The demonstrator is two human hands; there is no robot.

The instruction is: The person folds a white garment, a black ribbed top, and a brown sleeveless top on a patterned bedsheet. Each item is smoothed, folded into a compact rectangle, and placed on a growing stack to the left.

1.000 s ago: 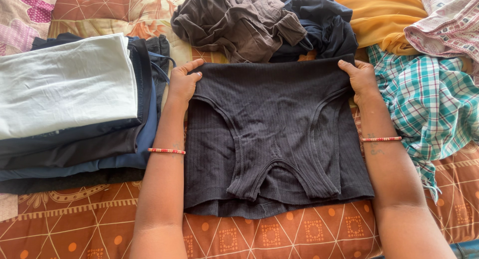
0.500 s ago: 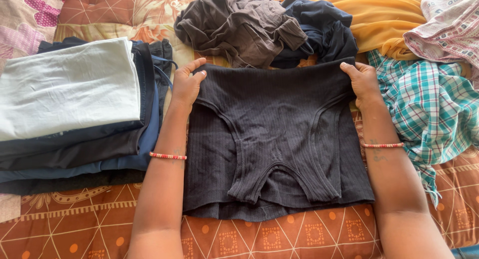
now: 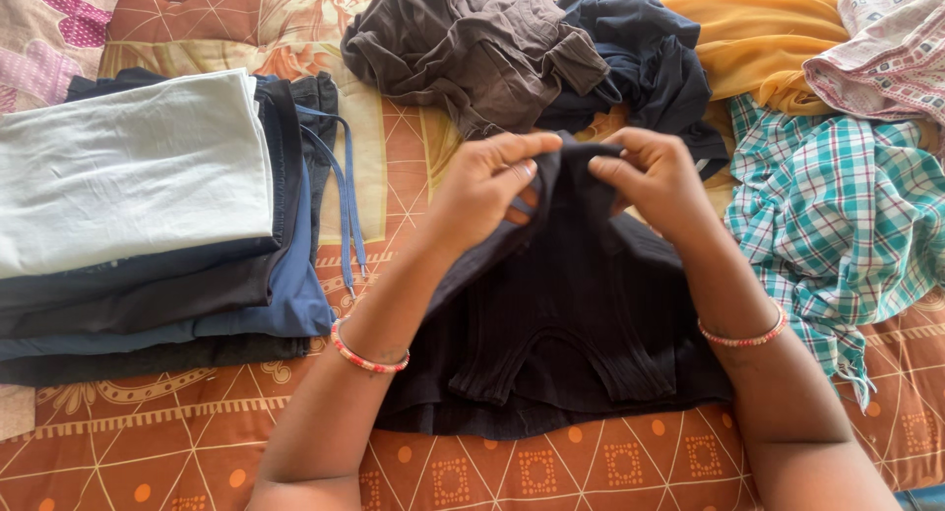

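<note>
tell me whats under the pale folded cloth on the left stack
Under the pale folded cloth lie folded dark garments, black and navy, one with blue drawstrings. How many pieces there are stays hidden.

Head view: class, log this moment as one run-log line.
left hand: pinching black garment | right hand: pinching same top edge | folded stack: left

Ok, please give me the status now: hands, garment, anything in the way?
Left hand and right hand both pinch black ribbed garment at top middle. Garment lies on orange bedspread. Folded stack left, loose clothes pile behind; nothing blocking.
</note>
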